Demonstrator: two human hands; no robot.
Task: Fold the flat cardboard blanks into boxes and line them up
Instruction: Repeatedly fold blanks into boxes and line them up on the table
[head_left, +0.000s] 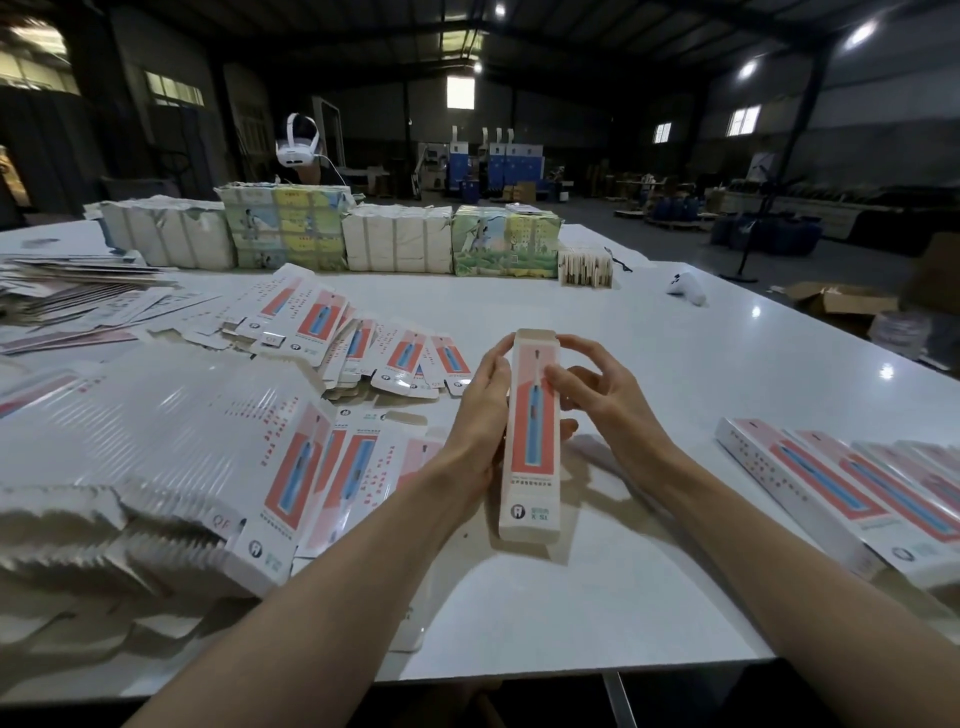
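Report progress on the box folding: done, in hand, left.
Done: a few folded boxes lined up at the right. In hand: one box, gripped by the left hand and right hand, which works its top end. Left: large stacks of flat blanks on the left; most of the job remains.

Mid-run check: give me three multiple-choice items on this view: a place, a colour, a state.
1. On the table, the row of finished boxes lies: A left; B middle; C right.
2. The big panel on the held box is: A green; B red; C black.
3. The held box is: A folded into shape; B flat; C crushed.
Answers: 1 C, right of the right hand. 2 B, red around a blue strip. 3 A, its side wall shows by the left hand.
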